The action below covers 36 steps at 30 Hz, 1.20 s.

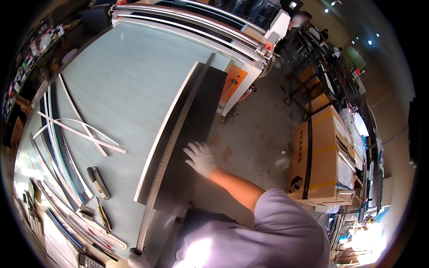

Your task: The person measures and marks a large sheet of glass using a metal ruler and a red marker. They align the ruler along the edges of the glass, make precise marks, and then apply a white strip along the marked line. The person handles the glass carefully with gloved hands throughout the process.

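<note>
A large black sheet (203, 111) lies on the pale green table (125, 76) and hangs over its right edge. Along the sheet's left side runs a white strip (166, 127). A long metal straightedge (172, 143) lies lengthwise on the sheet, from the far end down to the near edge. My right hand (200, 157), in a white glove, rests flat with fingers spread on the sheet's right part. My gloved left hand (138, 259) shows only partly at the bottom edge, curled around the straightedge's near end.
Two utility knives (98, 182) (103, 214) lie left of the sheet, with crossed white offcut strips (80, 130) beyond and rulers (87, 225) near the front. A machine rail (192, 20) closes the table's far end. A strapped cardboard box (319, 156) stands on the floor at the right.
</note>
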Tool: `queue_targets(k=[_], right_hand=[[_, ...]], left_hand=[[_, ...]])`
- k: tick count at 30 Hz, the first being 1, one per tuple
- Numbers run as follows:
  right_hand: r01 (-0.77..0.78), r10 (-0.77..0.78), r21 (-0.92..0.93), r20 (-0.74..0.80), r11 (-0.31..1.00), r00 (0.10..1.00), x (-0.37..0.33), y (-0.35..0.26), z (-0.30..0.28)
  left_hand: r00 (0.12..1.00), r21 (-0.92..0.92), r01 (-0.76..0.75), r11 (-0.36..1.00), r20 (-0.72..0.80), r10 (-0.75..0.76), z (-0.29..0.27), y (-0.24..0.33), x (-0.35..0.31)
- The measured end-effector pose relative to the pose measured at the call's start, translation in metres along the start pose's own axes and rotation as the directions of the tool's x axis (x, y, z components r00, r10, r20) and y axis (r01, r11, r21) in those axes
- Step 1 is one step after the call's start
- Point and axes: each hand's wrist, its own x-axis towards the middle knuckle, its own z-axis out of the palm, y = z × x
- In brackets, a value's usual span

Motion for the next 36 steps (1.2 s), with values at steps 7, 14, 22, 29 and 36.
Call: queue_targets(k=[7, 14, 22, 29, 36], right_hand=[[-0.088, 0.091, -0.058, 0.053, 0.994, 0.994, -0.032, 0.0, -0.018], [-0.049, 0.045, -0.127, -0.035, 0.991, 0.998, -0.022, -0.017, 0.002], [0.039, -0.041, -0.043, -0.036, 0.998, 0.999, -0.025, -0.013, -0.002], [0.05, -0.052, -0.044, -0.04, 0.998, 0.998, -0.025, -0.005, 0.006], [0.091, -0.097, -0.101, -0.058, 0.991, 0.994, -0.024, -0.011, 0.01]], left_hand=[[0.992, -0.377, 0.125, 0.918, 0.018, -0.128, -0.013, 0.069, 0.003], [0.993, -0.531, -0.029, 0.847, -0.112, -0.036, -0.043, 0.092, 0.013], [0.952, -0.532, 0.068, 0.844, -0.217, -0.214, -0.031, 0.062, -0.014], [0.93, -0.552, 0.026, 0.833, -0.292, -0.222, -0.039, 0.083, 0.014], [0.929, -0.577, 0.021, 0.816, -0.291, -0.23, -0.036, 0.075, 0.012]])
